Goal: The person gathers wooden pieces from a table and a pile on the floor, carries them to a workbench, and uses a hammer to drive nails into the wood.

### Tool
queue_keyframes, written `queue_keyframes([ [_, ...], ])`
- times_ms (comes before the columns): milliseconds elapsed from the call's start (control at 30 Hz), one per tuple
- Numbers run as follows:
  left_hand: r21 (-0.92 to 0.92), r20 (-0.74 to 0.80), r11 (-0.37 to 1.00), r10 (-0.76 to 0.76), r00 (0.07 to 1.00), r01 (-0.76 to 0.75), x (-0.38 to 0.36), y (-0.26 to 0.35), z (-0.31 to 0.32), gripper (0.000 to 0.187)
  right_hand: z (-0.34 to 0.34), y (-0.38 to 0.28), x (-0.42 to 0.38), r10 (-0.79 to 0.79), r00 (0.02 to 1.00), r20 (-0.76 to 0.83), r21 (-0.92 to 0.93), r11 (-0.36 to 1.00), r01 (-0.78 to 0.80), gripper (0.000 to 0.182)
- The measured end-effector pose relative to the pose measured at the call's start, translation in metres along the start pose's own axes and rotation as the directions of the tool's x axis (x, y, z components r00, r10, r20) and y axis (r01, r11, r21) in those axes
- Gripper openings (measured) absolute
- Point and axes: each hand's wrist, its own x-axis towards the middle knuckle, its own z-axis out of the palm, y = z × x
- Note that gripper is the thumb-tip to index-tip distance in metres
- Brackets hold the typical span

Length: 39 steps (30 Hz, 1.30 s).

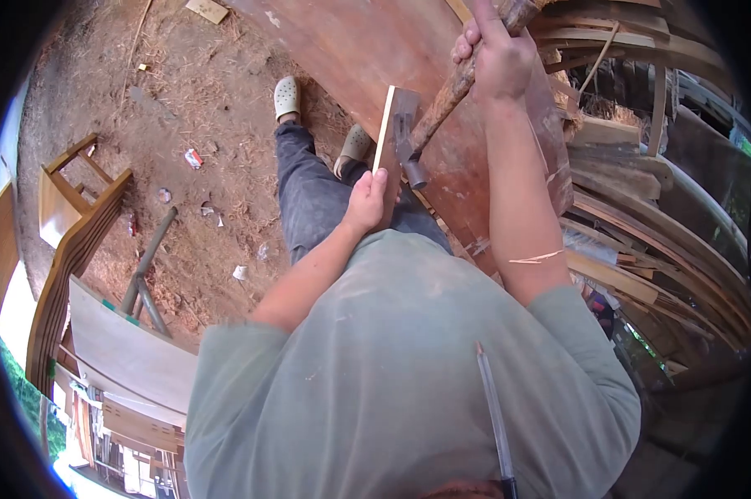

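My right hand point(504, 62) is closed round the thick, rough wooden handle of a hammer point(446, 100). Its metal head lies over the face of a narrow wooden board point(389, 193) with a pale edge, overlapping it in this view. My left hand point(365, 202) grips that board near its lower end, thumb along the pale edge. The board stands out in front of my body, beside a large reddish-brown worktop point(342, 41).
Stacked timber point(633, 175) lines the right side. On the left stand curved wooden furniture parts point(80, 224) and a grey panel point(126, 345). Litter and shavings lie on the dirt floor point(209, 108). A pencil-like stick point(493, 407) hangs before my shirt.
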Motion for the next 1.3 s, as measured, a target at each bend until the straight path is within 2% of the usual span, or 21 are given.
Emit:
queue_keyframes([
  [167,0.024,-0.034,1.0,-0.005,0.999,0.006,0.0,0.011,0.002,0.045,-0.013,-0.02,-0.018,-0.007,0.999,0.038,0.053,0.999,0.005,0.022],
  [267,0.249,-0.146,0.968,0.045,0.988,-0.008,0.002,0.031,0.001,0.045,-0.075,-0.035,-0.019,-0.059,0.977,0.203,0.216,0.976,0.014,0.02],
  [333,0.629,-0.128,0.714,0.486,0.865,-0.308,0.007,0.06,-0.003,0.044,-0.124,-0.032,-0.02,-0.164,0.946,0.278,0.336,0.94,0.064,0.024],
  [400,0.734,-0.133,0.631,0.498,0.857,-0.253,0.005,0.092,-0.01,0.043,-0.154,-0.012,-0.037,-0.223,0.97,0.093,0.355,0.918,0.177,0.019],
  [467,0.914,-0.153,0.402,0.466,0.871,-0.055,0.004,0.112,-0.02,0.045,-0.177,0.007,-0.064,-0.21,0.978,-0.016,0.323,0.924,0.203,0.013],
  [500,0.916,-0.213,0.397,0.371,0.904,0.053,0.0,0.125,-0.023,0.05,-0.186,0.013,-0.083,-0.166,0.984,-0.058,0.317,0.932,0.176,0.01],
  [567,0.933,-0.229,0.338,0.286,0.93,0.126,-0.002,0.138,-0.036,0.052,-0.2,0.024,-0.121,0.023,0.997,0.074,0.074,0.997,-0.028,0.022],
  [600,0.946,-0.231,0.272,0.193,0.954,0.174,-0.001,0.145,-0.042,0.055,-0.202,0.024,-0.138,0.026,0.996,0.084,0.079,0.996,-0.032,0.022],
  [667,0.951,-0.223,0.239,0.099,0.97,0.195,-0.007,0.168,-0.046,0.059,-0.2,0.026,-0.164,0.196,0.921,0.336,0.21,0.938,-0.276,0.042],
  [700,0.931,-0.229,0.291,0.003,0.973,0.219,-0.011,0.179,-0.046,0.059,-0.207,0.033,-0.165,0.193,0.92,0.342,0.214,0.937,-0.276,0.042],
  [733,0.908,-0.23,0.337,-0.095,0.969,0.249,-0.015,0.185,-0.047,0.06,-0.213,0.04,-0.166,0.307,0.883,0.354,0.289,0.862,-0.415,0.048],
  [800,0.909,-0.225,0.344,-0.066,0.972,0.234,-0.021,0.181,-0.056,0.058,-0.218,0.053,-0.165,0.406,0.83,0.383,0.368,0.757,-0.54,0.055],
  [900,0.84,-0.14,0.491,-0.218,0.966,0.233,-0.034,0.181,-0.06,0.052,-0.176,0.065,-0.149,0.382,0.655,0.652,0.532,0.385,-0.754,0.056],
  [933,0.844,-0.142,0.484,-0.216,0.966,0.232,-0.039,0.181,-0.057,0.052,-0.163,0.069,-0.141,0.458,0.626,0.631,0.441,0.452,-0.775,0.05],
  [967,0.607,-0.137,0.71,-0.348,0.927,0.356,-0.046,0.179,-0.054,0.048,-0.147,0.073,-0.134,0.527,0.616,0.586,0.421,0.451,-0.787,0.045],
  [1000,0.298,-0.082,0.832,-0.465,0.881,0.467,-0.053,0.177,-0.051,0.043,-0.136,0.076,-0.127,0.593,0.601,0.535,0.4,0.449,-0.799,0.04],
  [1033,0.141,-0.026,0.871,-0.472,0.881,0.47,-0.062,0.178,-0.045,0.036,-0.134,0.083,-0.119,0.592,0.602,0.536,0.399,0.45,-0.799,0.04],
  [1133,-0.05,0.072,0.894,-0.442,0.894,0.446,-0.078,0.162,-0.042,0.031,-0.131,0.089,-0.109,0.663,0.549,0.508,0.257,0.492,-0.832,0.036],
  [1200,-0.103,0.104,0.879,-0.456,0.884,0.465,-0.085,0.158,-0.037,0.027,-0.127,0.054,-0.115,0.656,0.629,0.418,-0.181,0.738,-0.65,0.027],
  [1267,-0.095,0.1,0.861,-0.491,0.865,0.5,-0.089,0.158,-0.028,0.03,-0.137,0.051,-0.122,0.623,0.641,0.448,-0.267,0.777,-0.569,0.026],
  [1300,-0.112,0.1,0.858,-0.492,0.865,0.501,-0.09,0.158,-0.021,0.03,-0.142,0.053,-0.123,0.551,0.664,0.506,-0.346,0.835,-0.428,0.028],
])
